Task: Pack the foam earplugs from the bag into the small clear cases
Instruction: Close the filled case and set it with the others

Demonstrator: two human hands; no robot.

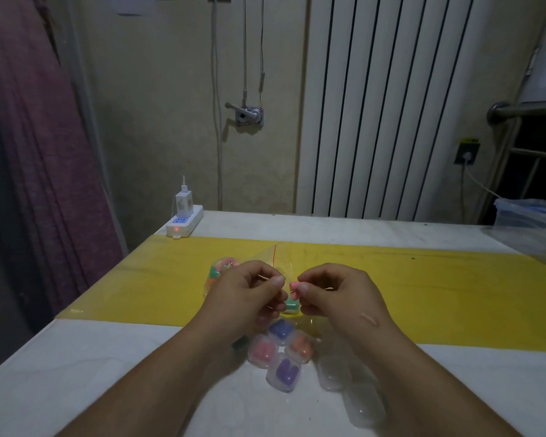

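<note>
My left hand (246,294) pinches the edge of a clear zip bag (276,257) held above the table. My right hand (334,291) pinches a pink foam earplug (293,284) at the bag's mouth. A green earplug (290,304) shows just below, between my hands. More coloured earplugs (221,271) lie in the bag's far left part. Under my wrists sit several small clear cases holding earplugs: two purple ones (286,370), a pink one (262,350) and an orange one (300,343). Two clear cases (334,372) with nothing visible inside lie to the right.
The white table (108,373) has a yellow strip (423,294) across it. A white power strip with a charger (185,220) sits at the far left corner. A clear plastic box (530,219) stands at the far right edge. A wall and radiator are behind.
</note>
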